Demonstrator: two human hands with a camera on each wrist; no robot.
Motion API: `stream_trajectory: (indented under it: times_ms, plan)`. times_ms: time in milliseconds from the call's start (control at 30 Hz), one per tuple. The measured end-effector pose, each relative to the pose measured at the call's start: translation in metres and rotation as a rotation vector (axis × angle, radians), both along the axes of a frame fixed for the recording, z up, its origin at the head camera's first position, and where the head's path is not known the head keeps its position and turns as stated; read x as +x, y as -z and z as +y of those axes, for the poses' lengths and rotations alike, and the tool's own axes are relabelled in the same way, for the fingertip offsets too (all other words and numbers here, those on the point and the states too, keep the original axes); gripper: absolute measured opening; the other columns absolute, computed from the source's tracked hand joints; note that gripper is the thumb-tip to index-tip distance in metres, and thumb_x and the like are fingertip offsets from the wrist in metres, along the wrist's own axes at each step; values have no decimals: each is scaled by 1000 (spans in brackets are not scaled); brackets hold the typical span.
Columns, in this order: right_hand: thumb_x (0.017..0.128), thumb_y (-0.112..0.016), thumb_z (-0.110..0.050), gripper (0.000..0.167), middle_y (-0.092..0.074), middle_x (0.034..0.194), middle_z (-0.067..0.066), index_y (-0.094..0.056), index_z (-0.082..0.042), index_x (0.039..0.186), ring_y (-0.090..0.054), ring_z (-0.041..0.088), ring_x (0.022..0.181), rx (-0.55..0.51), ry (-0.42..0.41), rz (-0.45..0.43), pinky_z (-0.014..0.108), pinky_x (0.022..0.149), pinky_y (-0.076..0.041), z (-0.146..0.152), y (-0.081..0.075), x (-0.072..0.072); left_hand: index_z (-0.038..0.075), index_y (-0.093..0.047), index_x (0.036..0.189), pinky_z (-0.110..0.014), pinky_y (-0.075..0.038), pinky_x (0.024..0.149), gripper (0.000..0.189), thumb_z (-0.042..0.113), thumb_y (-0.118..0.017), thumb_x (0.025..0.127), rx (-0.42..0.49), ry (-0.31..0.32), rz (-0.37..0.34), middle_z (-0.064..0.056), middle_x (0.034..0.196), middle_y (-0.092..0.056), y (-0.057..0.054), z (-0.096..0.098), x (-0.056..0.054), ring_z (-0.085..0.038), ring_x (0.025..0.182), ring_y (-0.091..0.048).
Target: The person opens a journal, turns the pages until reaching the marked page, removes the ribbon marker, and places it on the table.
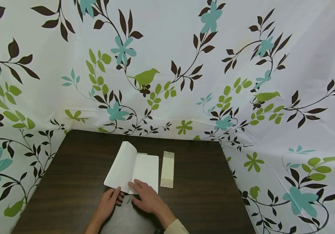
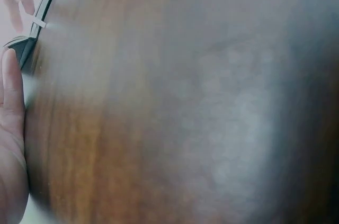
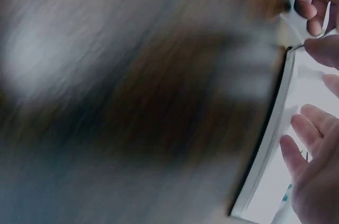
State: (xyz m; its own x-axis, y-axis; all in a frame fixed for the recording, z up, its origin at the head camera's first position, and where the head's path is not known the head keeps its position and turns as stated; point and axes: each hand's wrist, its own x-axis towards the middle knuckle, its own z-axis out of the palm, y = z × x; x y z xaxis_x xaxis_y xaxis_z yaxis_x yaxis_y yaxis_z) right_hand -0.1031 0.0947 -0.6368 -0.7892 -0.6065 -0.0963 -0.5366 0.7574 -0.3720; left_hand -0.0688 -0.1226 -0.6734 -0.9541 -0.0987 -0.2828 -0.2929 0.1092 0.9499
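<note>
An open notebook (image 1: 147, 165) with blank white pages lies on the dark table, its left side raised and curving up. My left hand (image 1: 106, 205) holds the lower edge of that left side, thumb on the page and fingers beneath. The right hand (image 1: 147, 196) rests with extended fingers on the lower part of the right page, near the spine. In the right wrist view, its fingers (image 3: 304, 139) spread over the white page beside the dark cover edge. A thin ribbon (image 1: 129, 199) pokes out below the spine. The left wrist view shows the left thumb (image 2: 11, 75) near the notebook's corner.
A cream paper strip (image 1: 167, 169) with patterned ends lies just right of the notebook. Another pale piece (image 1: 142, 153) peeks out behind its top edge. The dark wooden table (image 1: 202, 182) meets a floral-printed cloth (image 1: 167, 123) at the back and sides.
</note>
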Motion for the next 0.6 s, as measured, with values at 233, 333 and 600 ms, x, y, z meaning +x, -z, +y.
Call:
stream_trajectory:
  times_ms: [233, 333, 600]
  plan:
    - [105, -67, -36, 51, -52, 165, 4, -58, -23, 154, -54, 26, 147, 65, 74, 90, 46, 114, -53, 20, 6, -8, -7, -72, 102, -29, -64, 65, 42, 29, -55, 115, 18, -4, 20, -13, 86, -73, 3, 0, 1, -14, 70, -69]
    - [102, -72, -38, 53, -54, 162, 7, -61, -22, 151, -56, 28, 145, 68, 93, 127, 48, 112, -55, 28, 7, -13, -6, -72, 102, -29, -64, 65, 42, 30, -55, 115, 18, -8, 24, -13, 87, -73, 3, 0, 1, -14, 70, -70]
    - [98, -77, -46, 61, -53, 162, 10, -61, -22, 151, -53, 32, 145, 46, 109, 118, 51, 112, -54, 39, 10, -20, -6, -72, 102, -29, -64, 65, 42, 30, -56, 115, 33, -11, 24, -14, 87, -73, 5, 1, 1, -15, 69, -69]
